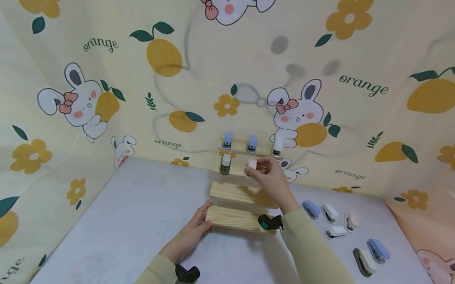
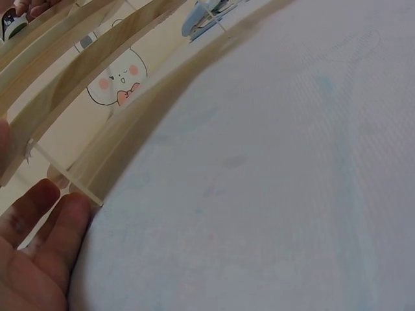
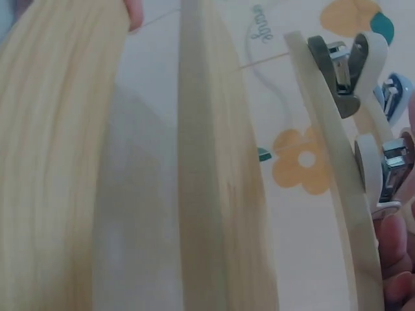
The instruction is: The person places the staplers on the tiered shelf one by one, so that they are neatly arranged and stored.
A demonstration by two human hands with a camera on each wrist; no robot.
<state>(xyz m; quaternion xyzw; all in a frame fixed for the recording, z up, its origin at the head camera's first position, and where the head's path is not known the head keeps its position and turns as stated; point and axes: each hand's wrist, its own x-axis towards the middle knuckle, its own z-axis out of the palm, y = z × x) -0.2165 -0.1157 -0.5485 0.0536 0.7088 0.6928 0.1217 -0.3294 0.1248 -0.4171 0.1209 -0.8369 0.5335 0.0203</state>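
Note:
A stepped wooden display rack stands against the back backdrop. My left hand grips the left end of its lowest shelf, with fingertips by the thin end support in the left wrist view. On the second shelf from the top, my right hand holds a pale pink mini stapler upright between thumb and fingers. To its left stands a dark-and-white stapler. Along the top shelf are two blue staplers, one at the left and one mid-shelf, plus a white stapler.
Right of the rack, several loose staplers lie on the pale tabletop, among them a blue stapler, a pink stapler and a dark-and-cream stapler. A printed backdrop encloses the table at the back and sides.

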